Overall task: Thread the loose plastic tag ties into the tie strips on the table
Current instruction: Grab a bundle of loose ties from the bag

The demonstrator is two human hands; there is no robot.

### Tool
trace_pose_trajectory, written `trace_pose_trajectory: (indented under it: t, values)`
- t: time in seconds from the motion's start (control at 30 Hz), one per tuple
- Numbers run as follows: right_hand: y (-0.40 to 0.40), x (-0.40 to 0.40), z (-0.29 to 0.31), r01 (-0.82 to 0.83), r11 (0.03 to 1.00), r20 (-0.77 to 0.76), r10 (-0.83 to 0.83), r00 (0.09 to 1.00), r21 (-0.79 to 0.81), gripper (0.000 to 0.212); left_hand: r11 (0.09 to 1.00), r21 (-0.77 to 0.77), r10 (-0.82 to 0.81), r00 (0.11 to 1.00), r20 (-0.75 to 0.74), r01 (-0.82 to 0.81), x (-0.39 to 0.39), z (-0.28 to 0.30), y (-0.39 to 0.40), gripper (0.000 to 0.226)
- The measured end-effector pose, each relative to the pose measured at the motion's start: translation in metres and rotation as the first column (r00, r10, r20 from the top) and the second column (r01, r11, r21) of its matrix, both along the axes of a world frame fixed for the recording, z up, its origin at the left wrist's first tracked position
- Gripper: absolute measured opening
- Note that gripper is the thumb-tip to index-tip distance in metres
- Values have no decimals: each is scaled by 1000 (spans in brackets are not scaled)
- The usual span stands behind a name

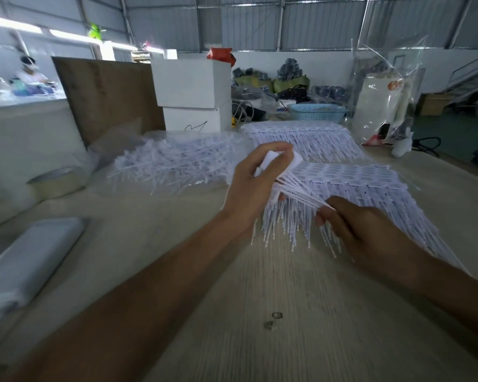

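My left hand [253, 180] grips a small bunch of white plastic tag ties [293, 186] by their flat heads, above the table. Their thin tails fan down to the right, where my right hand [353, 227] pinches the tail ends. Under both hands lies a mat of threaded tie strips [370, 183], tails pointing toward me. A second mat of threaded strips [301, 133] lies farther back. A heap of loose white ties [171, 164] sits on clear plastic to the left.
Two stacked white boxes [193, 97] and a brown board [108, 97] stand behind the heap. A blue basket [317, 111] and a clear plastic bag [384, 106] are at the back right. A tape roll [57, 181] and a grey flat pack [31, 257] lie left.
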State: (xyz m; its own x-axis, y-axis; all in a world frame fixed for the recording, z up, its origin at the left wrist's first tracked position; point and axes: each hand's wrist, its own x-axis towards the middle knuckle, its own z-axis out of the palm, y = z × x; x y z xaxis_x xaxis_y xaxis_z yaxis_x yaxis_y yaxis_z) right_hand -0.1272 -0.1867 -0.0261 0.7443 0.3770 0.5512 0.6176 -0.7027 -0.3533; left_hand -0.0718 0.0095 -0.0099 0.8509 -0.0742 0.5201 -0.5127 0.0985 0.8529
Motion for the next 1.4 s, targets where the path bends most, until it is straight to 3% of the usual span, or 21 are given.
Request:
trace_pose_trajectory:
  t: [0.07, 0.13, 0.17, 0.27, 0.33, 0.4, 0.5, 0.6, 0.7, 0.83, 0.93, 1.03, 1.1, 1.17, 1.27, 1.3, 1.33, 1.4]
  values:
    - [-1, 2, -2, 11, 1000, 16, -11, 1000, -3, 45, 994, 108, -29, 999, -36, 33, 10, -1, 9, 37]
    - [-3, 6, -5, 44, 999, 13, -44, 999, -12, 39, 998, 37, 63, 986, -154, -58, 28, -3, 25, 51]
    - [-4, 8, -6, 62, 998, 8, -62, 998, -14, 35, 983, -19, 170, 956, -238, -180, 38, -5, 37, 56]
    - [-7, 13, -10, 70, 998, 2, -70, 998, 0, 25, 838, 38, 514, 765, -388, -544, 63, -15, 82, 61]
    - [-10, 16, -14, 73, 997, 2, -73, 997, -21, 24, 762, 94, 617, 674, -406, -640, 71, -21, 107, 58]
    - [-11, 19, -17, 75, 996, -13, -76, 997, -52, 24, 717, 135, 681, 646, -344, -684, 75, -26, 122, 51]
    - [-10, 19, -19, 29, 997, -37, -32, 999, -71, 23, 686, 238, 725, 672, -151, -687, 74, -24, 127, 41]
    - [-8, 16, -19, -25, 997, -52, 22, 998, -74, 24, 541, 486, 716, 679, 162, -686, 67, -15, 128, 58]
    - [-8, 14, -20, -59, 993, -82, 51, 995, -103, 28, 476, 523, 654, 682, 327, -707, 66, -6, 133, 63]
    - [0, 15, -15, -105, 985, -111, 90, 990, -137, 23, 404, 452, 737, 576, 354, -795, 72, 15, 141, 21]
    - [18, 20, -1, -121, 981, -135, 101, 986, -152, 24, 406, 361, 755, 531, 385, -839, 79, 35, 149, 13]
    - [54, 35, 10, -175, 979, -297, 136, 945, -109, 30, 429, 321, 750, 531, 395, -844, 86, 51, 154, 13]
    - [91, 52, 14, -195, 981, -478, 174, 861, 7, 33, 458, 303, 735, 548, 400, -836, 89, 59, 154, 15]
    - [130, 78, 24, -100, 975, -626, 204, 753, 198, 28, 474, 302, 715, 562, 416, -827, 91, 68, 151, 15]
    - [180, 118, 55, 71, 873, -677, 320, 663, 483, 24, 469, 299, 706, 556, 439, -831, 90, 81, 150, 17]
    - [188, 130, 61, 106, 832, -660, 347, 666, 544, 41, 471, 304, 703, 561, 439, -828, 90, 84, 151, 17]
    - [194, 139, 61, 103, 846, -641, 312, 701, 524, 59, 467, 314, 699, 563, 440, -826, 89, 84, 152, 17]
    - [197, 139, 49, 11, 978, -544, 106, 833, 208, 69, 433, 340, 691, 550, 469, -835, 87, 79, 153, 15]
